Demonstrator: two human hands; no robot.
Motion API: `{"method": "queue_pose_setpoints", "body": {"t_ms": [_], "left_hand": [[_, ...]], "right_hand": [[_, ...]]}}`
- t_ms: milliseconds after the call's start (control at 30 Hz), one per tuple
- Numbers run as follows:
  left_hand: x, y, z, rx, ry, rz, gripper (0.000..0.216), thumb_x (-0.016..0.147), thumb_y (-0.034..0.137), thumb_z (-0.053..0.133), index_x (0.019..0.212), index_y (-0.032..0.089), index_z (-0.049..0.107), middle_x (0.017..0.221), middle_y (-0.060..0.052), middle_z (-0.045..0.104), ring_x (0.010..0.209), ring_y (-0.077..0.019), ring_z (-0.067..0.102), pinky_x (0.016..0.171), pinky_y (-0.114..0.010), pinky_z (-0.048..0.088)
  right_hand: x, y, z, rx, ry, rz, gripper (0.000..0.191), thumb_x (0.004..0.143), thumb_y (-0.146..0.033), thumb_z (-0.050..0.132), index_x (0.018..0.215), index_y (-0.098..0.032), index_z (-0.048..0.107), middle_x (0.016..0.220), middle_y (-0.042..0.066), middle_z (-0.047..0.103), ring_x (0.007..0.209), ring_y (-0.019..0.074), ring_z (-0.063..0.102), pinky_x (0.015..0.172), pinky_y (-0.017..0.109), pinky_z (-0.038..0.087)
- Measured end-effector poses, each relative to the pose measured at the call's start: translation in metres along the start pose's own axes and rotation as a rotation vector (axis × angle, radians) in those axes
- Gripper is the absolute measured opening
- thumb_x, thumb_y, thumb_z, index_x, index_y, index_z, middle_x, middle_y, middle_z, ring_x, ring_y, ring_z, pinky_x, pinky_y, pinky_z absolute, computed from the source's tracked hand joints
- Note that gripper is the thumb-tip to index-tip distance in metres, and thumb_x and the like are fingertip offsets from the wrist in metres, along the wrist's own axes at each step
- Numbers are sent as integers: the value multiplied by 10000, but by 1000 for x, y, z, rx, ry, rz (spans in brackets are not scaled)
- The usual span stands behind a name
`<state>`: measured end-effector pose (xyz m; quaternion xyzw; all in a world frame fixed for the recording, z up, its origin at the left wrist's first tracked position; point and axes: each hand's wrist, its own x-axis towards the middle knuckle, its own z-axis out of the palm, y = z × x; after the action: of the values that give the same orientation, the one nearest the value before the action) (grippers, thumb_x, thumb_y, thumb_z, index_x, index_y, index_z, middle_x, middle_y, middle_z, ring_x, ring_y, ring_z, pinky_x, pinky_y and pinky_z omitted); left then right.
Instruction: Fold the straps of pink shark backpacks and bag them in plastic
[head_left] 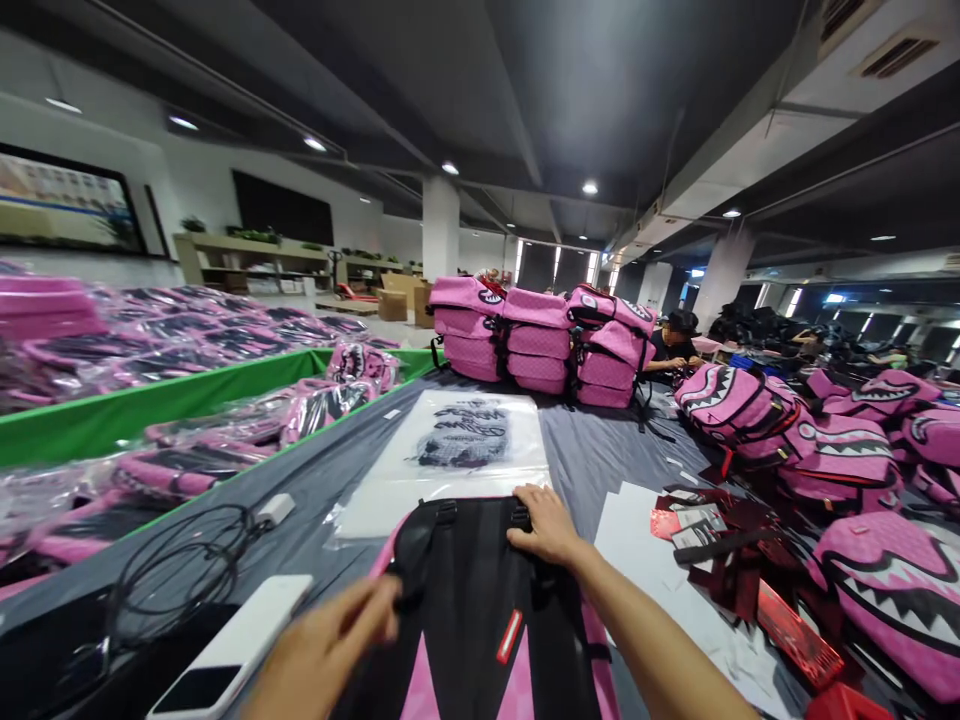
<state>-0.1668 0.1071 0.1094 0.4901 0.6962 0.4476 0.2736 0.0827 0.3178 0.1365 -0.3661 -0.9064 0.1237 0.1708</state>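
Observation:
A black and pink backpack (465, 580) lies in front of me with its black strapped side up, pink points and a small red-and-white tag (509, 637) showing lower down. My right hand (551, 525) grips it at the upper right edge, fingers and thumb around a strap buckle. At the left edge, my left hand (330, 640) is smeared by motion, its fingertips beside a dark strap; whether it holds this is unclear. Just beyond the backpack lies a stack of clear printed plastic bags (465, 430).
Left are a white handheld device (232, 650), coiled black cable (180, 560) and a green-edged bin (225, 390) of bagged backpacks. Stuffed pink backpacks (536, 340) stand at the back. Red and black tags (735, 550) and more shark-mouth backpacks (892, 590) lie right. A person (675, 345) sits beyond.

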Motion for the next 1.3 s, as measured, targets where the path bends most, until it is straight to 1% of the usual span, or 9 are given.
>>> {"method": "queue_pose_setpoints", "body": {"t_ms": [67,133,267,500,667,833,967,1133,1300], "left_hand": [[69,13,-7,241,136,31,536,804,640,445,1027,245,731,1155,-100,773,1266,-373,614,1067,-490,471],[124,21,-1,294,96,-26,474,831,605,452,768,211,707,847,-115,780,1027,-370,713,909,-463,538],[176,18,24,341,2,-117,424,932,530,565,696,190,657,623,-2,667,714,-214,695,742,-356,534],[163,21,36,426,-42,94,457,958,531,441,738,222,695,839,-84,749,981,-279,708,932,-408,516],[108,15,49,392,-9,373,577,835,598,498,1206,204,698,1365,-124,657,1322,-316,556,1197,-450,384],[60,-30,58,447,237,632,509,978,511,420,1273,175,662,1244,-162,665,1207,-332,599,1125,-536,467],[41,-54,57,530,132,705,488,1010,512,411,1326,221,643,1247,-119,693,1189,-293,623,1093,-464,511],[83,-44,64,644,-276,435,596,922,583,417,1253,169,691,1275,-151,687,1231,-320,612,1139,-460,458],[160,-11,87,672,-273,270,722,885,661,391,1111,64,728,1193,-261,698,1202,-424,627,1086,-554,466]], "right_hand": [[-5,4,11,44,100,-39,617,802,-269,708,1394,-182,560,1465,149,586,1421,301,490,1271,509,235],[-9,9,20,106,192,-87,612,755,-239,681,1357,-212,576,1406,119,631,1353,285,553,1259,501,278],[-15,15,26,201,242,-134,601,717,-222,649,1314,-228,583,1347,102,665,1298,271,594,1251,494,303],[-19,9,21,261,209,-165,525,742,-207,660,1264,-220,599,1279,83,693,1253,246,617,1271,513,246],[-38,1,30,64,263,-100,524,859,-201,657,1374,-230,566,1348,110,639,1313,285,535,1215,535,351],[-72,-13,48,-68,287,-120,557,915,-232,667,1450,-170,525,1360,155,609,1294,299,521,1197,535,386],[-95,-11,45,-43,170,-126,499,945,-265,675,1421,-168,559,1339,144,631,1264,282,550,1171,496,414],[-63,6,40,-47,-123,-4,454,1002,-363,641,1422,-203,573,1344,114,654,1251,248,589,1119,420,451],[7,23,51,-202,-231,204,437,1051,-435,555,1399,-173,595,1349,150,651,1246,268,607,1090,416,458]]}}
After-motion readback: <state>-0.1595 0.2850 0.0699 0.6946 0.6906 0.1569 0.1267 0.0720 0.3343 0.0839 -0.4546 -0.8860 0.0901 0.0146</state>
